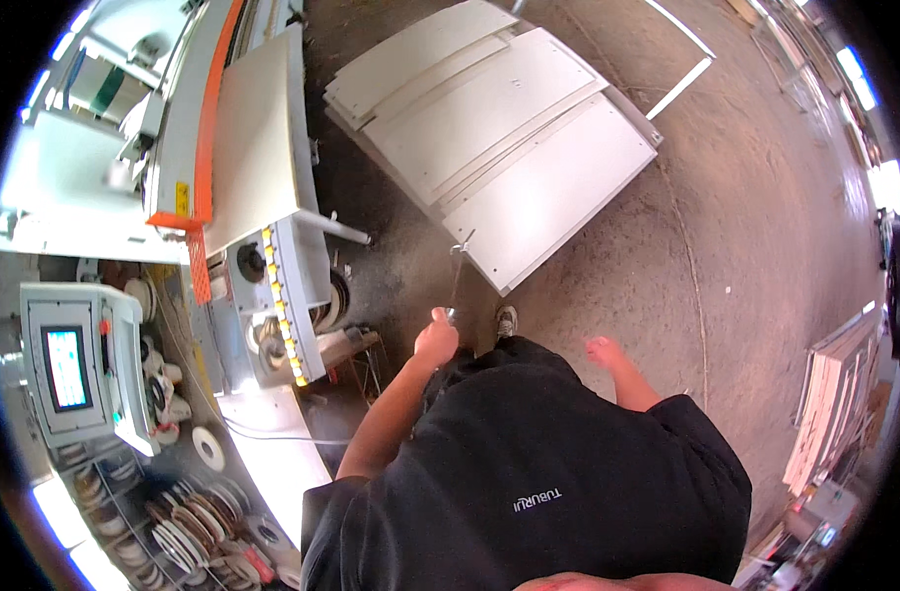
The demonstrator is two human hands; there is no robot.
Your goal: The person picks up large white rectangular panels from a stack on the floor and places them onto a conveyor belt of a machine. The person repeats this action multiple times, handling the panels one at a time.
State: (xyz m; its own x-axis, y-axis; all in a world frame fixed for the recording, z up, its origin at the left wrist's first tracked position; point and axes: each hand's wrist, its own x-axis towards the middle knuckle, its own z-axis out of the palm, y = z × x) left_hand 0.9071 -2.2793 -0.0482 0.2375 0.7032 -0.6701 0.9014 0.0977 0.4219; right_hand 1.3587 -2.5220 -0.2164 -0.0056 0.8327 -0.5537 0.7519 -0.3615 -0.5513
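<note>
Apparently, the left hand (436, 341) is curled around a slender metal hooked rod (457, 279) stretching toward the staggered stack of off-white flat panels (499, 108) ahead; the right hand (604, 352), half-curled, looks empty. A sharp tug could slide loose upper panels off.

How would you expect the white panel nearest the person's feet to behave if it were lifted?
The white panel would probably stay fairly stiff, lying flat like a board. Its broad face suggests an awkward, perhaps heavy lift. Its smooth-looking surface may feel slippery.
</note>
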